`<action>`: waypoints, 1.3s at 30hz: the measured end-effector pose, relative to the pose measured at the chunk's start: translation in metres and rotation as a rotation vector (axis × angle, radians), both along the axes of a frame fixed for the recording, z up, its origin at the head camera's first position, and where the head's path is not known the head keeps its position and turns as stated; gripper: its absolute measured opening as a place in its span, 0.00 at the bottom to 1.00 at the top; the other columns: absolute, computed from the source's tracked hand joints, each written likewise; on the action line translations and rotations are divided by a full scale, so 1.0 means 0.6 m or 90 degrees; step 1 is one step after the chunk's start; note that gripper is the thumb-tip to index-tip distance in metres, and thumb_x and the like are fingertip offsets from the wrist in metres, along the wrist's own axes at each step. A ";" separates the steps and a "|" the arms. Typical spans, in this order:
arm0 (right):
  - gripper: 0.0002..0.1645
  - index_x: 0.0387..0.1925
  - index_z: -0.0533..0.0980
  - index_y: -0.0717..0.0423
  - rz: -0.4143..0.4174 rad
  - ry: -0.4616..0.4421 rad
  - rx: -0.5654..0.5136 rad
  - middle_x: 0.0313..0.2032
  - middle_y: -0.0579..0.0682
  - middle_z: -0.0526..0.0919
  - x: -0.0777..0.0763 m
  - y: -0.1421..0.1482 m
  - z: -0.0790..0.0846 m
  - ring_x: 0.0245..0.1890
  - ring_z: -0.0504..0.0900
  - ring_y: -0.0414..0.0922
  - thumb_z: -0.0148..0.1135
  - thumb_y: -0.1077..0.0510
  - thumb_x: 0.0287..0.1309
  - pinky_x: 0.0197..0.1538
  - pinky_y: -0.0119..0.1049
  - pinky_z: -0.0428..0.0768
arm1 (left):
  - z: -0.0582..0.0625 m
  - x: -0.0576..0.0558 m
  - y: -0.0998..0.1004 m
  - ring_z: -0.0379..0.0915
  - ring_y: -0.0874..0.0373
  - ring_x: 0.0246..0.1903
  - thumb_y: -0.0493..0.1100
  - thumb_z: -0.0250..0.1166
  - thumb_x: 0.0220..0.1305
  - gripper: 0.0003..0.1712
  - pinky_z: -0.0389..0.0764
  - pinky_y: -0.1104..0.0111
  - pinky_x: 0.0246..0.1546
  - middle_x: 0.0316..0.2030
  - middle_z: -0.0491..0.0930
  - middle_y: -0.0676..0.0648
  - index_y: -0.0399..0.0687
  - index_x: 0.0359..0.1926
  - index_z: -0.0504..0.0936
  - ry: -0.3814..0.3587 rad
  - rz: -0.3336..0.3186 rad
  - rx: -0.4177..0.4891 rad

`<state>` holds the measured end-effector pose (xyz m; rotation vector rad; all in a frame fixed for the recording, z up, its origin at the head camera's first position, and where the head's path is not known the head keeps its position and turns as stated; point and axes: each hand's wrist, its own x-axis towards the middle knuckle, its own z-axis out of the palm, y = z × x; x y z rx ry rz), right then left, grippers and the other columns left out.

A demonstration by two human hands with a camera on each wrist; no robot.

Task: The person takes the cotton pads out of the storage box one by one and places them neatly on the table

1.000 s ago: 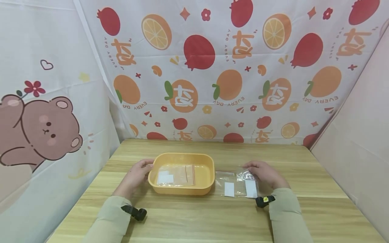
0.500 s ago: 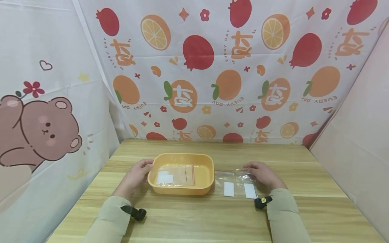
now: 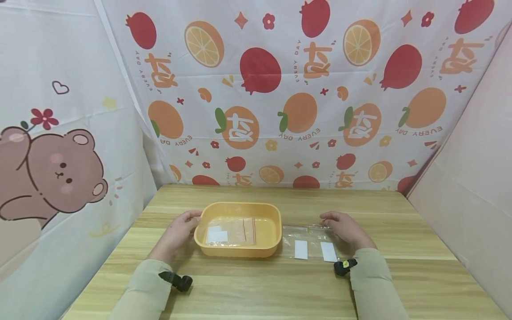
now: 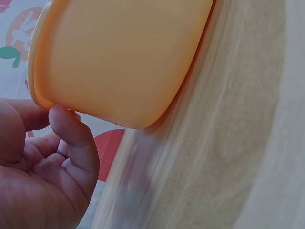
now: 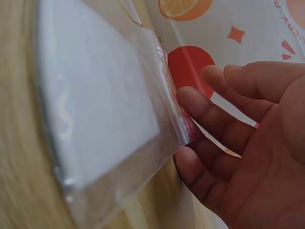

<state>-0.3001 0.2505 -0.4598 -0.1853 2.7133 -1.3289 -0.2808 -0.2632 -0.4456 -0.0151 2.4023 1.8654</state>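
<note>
A yellow plastic basin (image 3: 240, 252) sits on the table, with clear zip bags (image 3: 236, 232) holding white slips inside it. My left hand (image 3: 176, 232) is at the basin's left end; the left wrist view has its thumb (image 4: 71, 131) and forefinger pinching the rim. Right of the basin lie two clear zip bags side by side: one with a white slip (image 3: 301, 250) stands nearest the basin, the other with its own slip (image 3: 329, 252) is farther right. Beside that bag's top edge (image 5: 178, 112), my right hand (image 3: 347, 230) has loosely bent, spread fingers and holds nothing.
The wooden table (image 3: 256, 289) runs up to a fruit-print cloth (image 3: 260, 133) at the back. Plain and bear-print cloth walls (image 3: 120, 231) close in the sides. Each wrist wears a black strap camera (image 3: 184, 283).
My right hand has let go of the rightmost bag, which now lies flatter, its slip shifted slightly left. The left hand and basin have stayed in place.
</note>
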 end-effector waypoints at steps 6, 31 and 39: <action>0.21 0.64 0.75 0.57 0.000 -0.007 -0.028 0.54 0.53 0.83 0.003 -0.003 0.006 0.59 0.77 0.54 0.51 0.55 0.76 0.63 0.60 0.69 | -0.002 0.001 -0.001 0.79 0.47 0.49 0.45 0.50 0.81 0.26 0.82 0.61 0.41 0.60 0.74 0.32 0.35 0.70 0.67 -0.002 -0.004 -0.005; 0.23 0.66 0.72 0.56 0.120 0.026 -0.205 0.60 0.56 0.78 0.025 -0.105 0.106 0.58 0.78 0.53 0.52 0.50 0.76 0.60 0.53 0.76 | 0.000 0.002 -0.005 0.78 0.48 0.48 0.46 0.51 0.80 0.26 0.82 0.62 0.43 0.59 0.75 0.34 0.36 0.70 0.66 -0.002 -0.007 -0.001; 0.27 0.68 0.68 0.64 0.225 -0.011 -0.233 0.61 0.62 0.77 0.025 -0.197 0.114 0.59 0.78 0.60 0.54 0.55 0.75 0.60 0.52 0.77 | 0.002 -0.001 -0.006 0.78 0.49 0.48 0.47 0.51 0.80 0.25 0.81 0.62 0.43 0.59 0.75 0.36 0.38 0.70 0.68 -0.014 0.000 -0.020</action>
